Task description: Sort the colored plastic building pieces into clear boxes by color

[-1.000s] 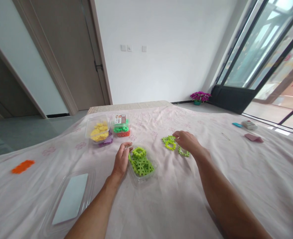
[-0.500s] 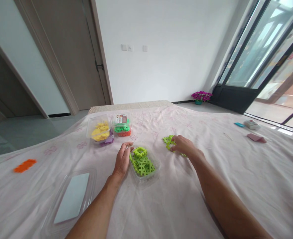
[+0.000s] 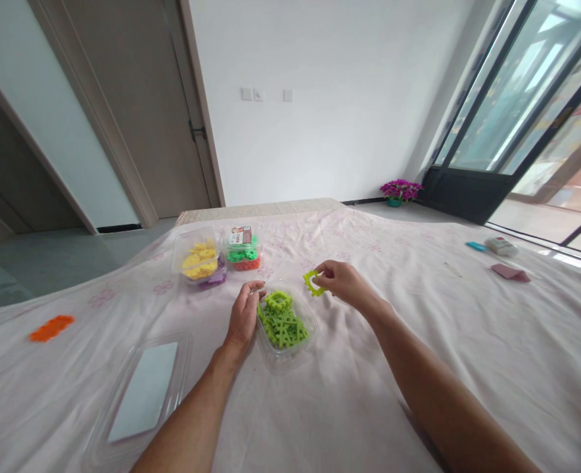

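Note:
A clear plastic box of lime green puzzle pieces stands in front of me. My left hand grips the box at its left rim, the thumb and fingers around the edge. Right of the box, my right hand pinches a lime green puzzle piece with toothed edges and a round opening. That piece is above the cloth, close to the box's far right corner. Whether more pieces are behind the fingers I cannot tell.
Beyond my left hand stand boxes of yellow pieces and green pieces, stacked on purple and orange ones. An orange piece and a clear lid with a white panel lie left. A pink cloth lies far right.
My right hand has picked up lime green from the cloth and moved left toward the box. The patch of lime pieces on the cloth is gone. My left hand stays on the box.

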Motion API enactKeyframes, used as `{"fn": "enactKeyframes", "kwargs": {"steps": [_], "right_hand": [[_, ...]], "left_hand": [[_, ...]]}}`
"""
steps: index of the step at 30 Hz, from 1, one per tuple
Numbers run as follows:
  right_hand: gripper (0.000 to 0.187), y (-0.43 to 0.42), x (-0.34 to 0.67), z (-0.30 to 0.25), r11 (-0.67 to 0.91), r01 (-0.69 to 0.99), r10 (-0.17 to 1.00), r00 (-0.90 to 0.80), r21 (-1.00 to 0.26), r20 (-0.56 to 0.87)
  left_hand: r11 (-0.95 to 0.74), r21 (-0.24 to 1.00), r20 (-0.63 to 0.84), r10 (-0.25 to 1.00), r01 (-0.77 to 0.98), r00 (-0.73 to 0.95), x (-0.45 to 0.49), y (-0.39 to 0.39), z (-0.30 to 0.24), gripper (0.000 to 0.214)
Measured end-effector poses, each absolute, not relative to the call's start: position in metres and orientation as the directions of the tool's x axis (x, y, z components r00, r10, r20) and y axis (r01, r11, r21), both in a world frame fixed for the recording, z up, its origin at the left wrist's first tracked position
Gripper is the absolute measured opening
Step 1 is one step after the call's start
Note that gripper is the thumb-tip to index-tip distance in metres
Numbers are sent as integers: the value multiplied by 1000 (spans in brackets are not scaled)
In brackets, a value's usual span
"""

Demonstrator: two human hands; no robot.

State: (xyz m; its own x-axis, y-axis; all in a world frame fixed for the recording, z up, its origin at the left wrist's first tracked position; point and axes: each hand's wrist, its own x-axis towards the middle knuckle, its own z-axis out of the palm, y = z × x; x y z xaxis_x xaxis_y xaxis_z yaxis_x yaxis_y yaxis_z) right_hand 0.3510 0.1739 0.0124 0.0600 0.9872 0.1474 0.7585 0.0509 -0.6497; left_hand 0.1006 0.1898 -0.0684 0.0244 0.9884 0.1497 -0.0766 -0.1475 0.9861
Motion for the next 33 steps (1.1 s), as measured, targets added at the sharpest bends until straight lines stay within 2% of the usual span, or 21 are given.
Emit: {"fn": "enactKeyframes", "kwargs": {"steps": [6,11,13,15,18,21,24,27,29,31,33], "right_hand": [[34,174,313,-3,49,510,999,-24,-859,43],[35,172,304,-8,62,372,997,-74,-926,37],[32,170,305,-7,86,379,994,-89,-921,56],[27,167,306,-3,171,480,984,-126,-860,125],[17,159,303,5,379,661,926,-273,-648,262],[17,150,296,12,544,705,839,-457,-455,296],[28,145,290,12,624,698,781,-553,-351,291],[40,147,289,7,658,677,752,-570,-329,331],[40,152,293,4,641,684,765,-532,-349,362],[35,158,304,4,544,754,832,-424,-369,359],[33,163,321,8,375,863,909,-272,-339,315]], "left_hand": [[-127,988,131,990,-84,50,101,189,-67,31],[-126,990,129,991,-63,46,101,188,-66,31],[-128,991,129,991,-47,39,101,187,-64,31],[-121,992,123,992,-43,36,101,186,-63,32],[-113,992,116,992,-56,42,101,186,-63,34],[-128,990,131,990,-57,48,101,187,-65,33],[-141,989,144,988,-54,58,100,187,-67,32],[-148,988,151,987,-42,61,100,187,-67,33],[-143,989,145,987,-37,64,100,187,-67,33],[-134,990,136,989,-42,64,100,187,-67,33],[-134,990,137,989,-41,57,100,188,-68,32]]}}
